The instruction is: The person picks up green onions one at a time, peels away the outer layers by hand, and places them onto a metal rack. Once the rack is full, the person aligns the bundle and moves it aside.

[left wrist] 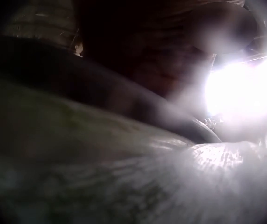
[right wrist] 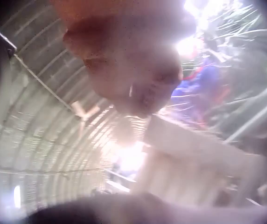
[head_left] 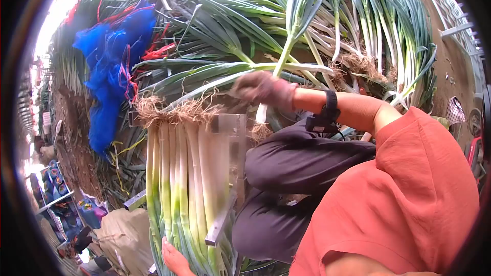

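Observation:
Leeks [head_left: 179,174] lie side by side in a metal frame [head_left: 232,133], their roots [head_left: 179,111] at its upper edge. My left hand [head_left: 176,260] rests against the leeks' green part at the bottom of the head view, fingers extended; the left wrist view shows only blurred leaves [left wrist: 86,126]. Blurred, my gloved right hand [head_left: 263,90] is right of the roots, over a single leek [head_left: 285,53] whose root end shows below it. In the right wrist view the right hand [right wrist: 133,65] is above the frame [right wrist: 194,144]; its grip is unclear.
A large pile of leeks [head_left: 378,30] spreads across the top and right. Blue netting [head_left: 115,56] with red strings hangs at the upper left. A metal bar [head_left: 221,225] crosses the leeks' right side. Bent knees [head_left: 307,163] are right of the frame.

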The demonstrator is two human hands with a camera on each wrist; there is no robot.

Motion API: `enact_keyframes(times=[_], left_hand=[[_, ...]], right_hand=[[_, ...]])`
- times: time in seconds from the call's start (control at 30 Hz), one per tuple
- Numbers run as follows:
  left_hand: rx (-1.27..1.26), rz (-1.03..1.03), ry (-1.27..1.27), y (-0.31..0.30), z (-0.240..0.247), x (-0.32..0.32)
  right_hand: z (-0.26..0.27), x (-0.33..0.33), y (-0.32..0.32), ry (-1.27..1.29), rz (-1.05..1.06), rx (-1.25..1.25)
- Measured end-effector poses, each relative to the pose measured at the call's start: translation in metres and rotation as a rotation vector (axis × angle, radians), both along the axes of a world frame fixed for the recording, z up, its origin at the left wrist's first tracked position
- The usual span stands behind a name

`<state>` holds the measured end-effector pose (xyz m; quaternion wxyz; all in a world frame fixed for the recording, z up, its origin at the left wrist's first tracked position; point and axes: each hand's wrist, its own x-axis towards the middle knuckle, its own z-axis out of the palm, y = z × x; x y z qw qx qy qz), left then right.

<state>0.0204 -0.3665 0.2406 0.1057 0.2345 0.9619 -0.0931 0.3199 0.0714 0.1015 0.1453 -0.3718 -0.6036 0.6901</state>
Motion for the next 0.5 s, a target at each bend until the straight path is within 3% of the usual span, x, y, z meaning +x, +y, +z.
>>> enact_keyframes(times=[0.03, 0.1, 0.17, 0.27, 0.3, 0.37, 0.4, 0.43, 0.5], left_hand=[[-0.005, 0.013, -0.001, 0.004, 0.001, 0.001], [0.012, -0.013, 0.003, -0.007, -0.005, -0.008], [0.028, -0.027, 0.009, -0.006, -0.006, -0.007], [-0.055, 0.028, 0.028, 0.002, -0.002, 0.001], [-0.044, -0.007, 0.039, -0.003, -0.003, -0.003], [-0.041, -0.034, 0.049, -0.006, -0.002, -0.003], [-0.047, -0.016, 0.044, -0.003, -0.001, -0.001], [-0.054, 0.003, 0.04, -0.001, -0.001, 0.0], [-0.001, -0.038, 0.056, -0.007, -0.006, -0.004]], right_hand=[[-0.082, 0.016, 0.016, 0.134, -0.259, 0.332], [-0.099, 0.054, 0.044, -0.398, -0.415, 0.395], [-0.177, 0.079, 0.067, -0.487, -0.36, -0.209], [-0.125, 0.067, 0.056, -0.699, -0.384, -0.296], [-0.137, 0.065, 0.059, -0.7, -0.376, -0.3], [-0.165, 0.059, 0.064, 0.145, -1.002, -1.214], [-0.159, 0.057, 0.059, -0.066, -0.809, -0.848], [-0.166, 0.056, 0.059, -0.072, -0.801, -0.853], [-0.186, 0.056, 0.066, 0.544, -0.722, -0.766]])
